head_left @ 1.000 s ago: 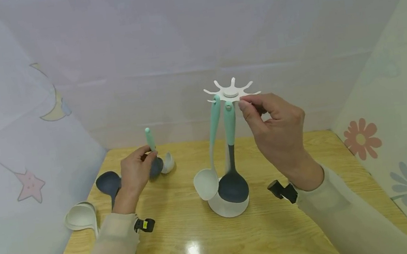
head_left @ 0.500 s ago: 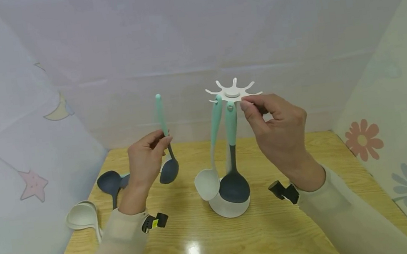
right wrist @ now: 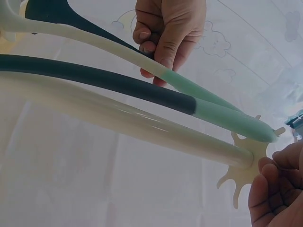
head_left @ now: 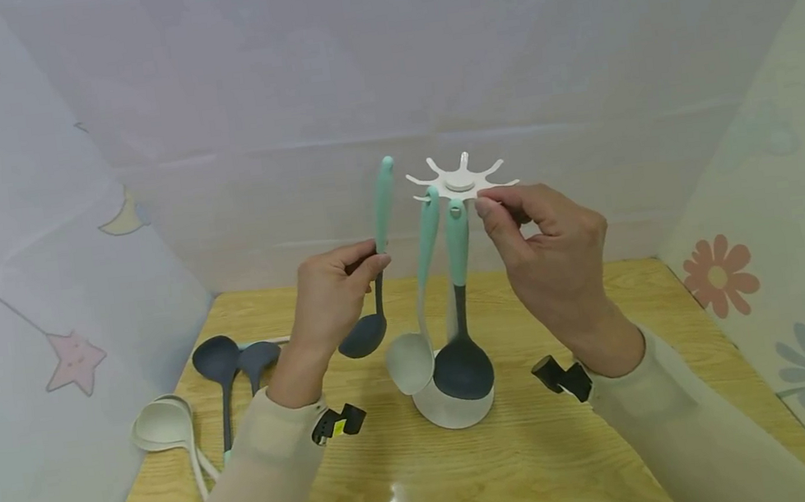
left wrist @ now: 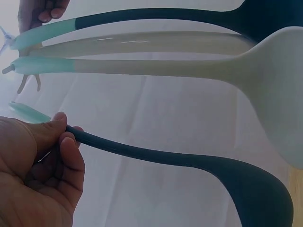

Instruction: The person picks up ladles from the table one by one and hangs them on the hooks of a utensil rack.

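Left hand (head_left: 329, 297) pinches a dark-bowled ladle (head_left: 363, 336). To its right, the right hand (head_left: 553, 250) pinches the utensil rack (head_left: 459, 182), best kept steady.

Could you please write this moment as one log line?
left hand: holds dark ladle, handle up | right hand: pinches white rack | on rack: pale ladle, second dark ladle

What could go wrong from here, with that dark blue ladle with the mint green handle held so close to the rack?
The dark blue ladle with the mint green handle might bump the hanging white ladle with a mint green handle, right beside it.

The left hand pinches it where handle meets stem, so it could swivel.

The right hand pinches the white rack with radiating hooks; a tug there might tilt it.
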{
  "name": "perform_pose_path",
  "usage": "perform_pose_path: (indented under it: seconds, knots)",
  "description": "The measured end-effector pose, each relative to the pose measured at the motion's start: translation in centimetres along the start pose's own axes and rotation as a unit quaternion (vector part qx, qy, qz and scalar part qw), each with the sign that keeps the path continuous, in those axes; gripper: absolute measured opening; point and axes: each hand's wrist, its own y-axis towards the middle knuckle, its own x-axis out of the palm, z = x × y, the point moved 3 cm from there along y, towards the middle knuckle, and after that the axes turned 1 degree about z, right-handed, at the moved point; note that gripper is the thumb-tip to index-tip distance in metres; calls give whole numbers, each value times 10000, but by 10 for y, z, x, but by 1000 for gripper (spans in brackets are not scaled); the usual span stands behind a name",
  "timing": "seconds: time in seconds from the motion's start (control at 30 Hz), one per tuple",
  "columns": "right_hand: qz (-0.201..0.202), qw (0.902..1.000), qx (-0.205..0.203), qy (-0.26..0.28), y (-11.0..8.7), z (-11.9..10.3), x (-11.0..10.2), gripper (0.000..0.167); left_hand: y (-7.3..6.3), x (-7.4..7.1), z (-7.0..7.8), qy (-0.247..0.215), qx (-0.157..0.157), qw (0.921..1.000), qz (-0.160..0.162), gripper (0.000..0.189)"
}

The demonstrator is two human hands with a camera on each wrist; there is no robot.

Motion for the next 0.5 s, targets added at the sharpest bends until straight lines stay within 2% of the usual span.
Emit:
perform_pose_path:
  seconds: [0.2,0.5]
  knots:
    - [-9,10000,-23,14,0,-1,1,4,1,6,2,92,83,9998,-145,28]
    - [13,10000,-37,27,0,-1,1,4,0,10,2,-15,219,9996,-152,28]
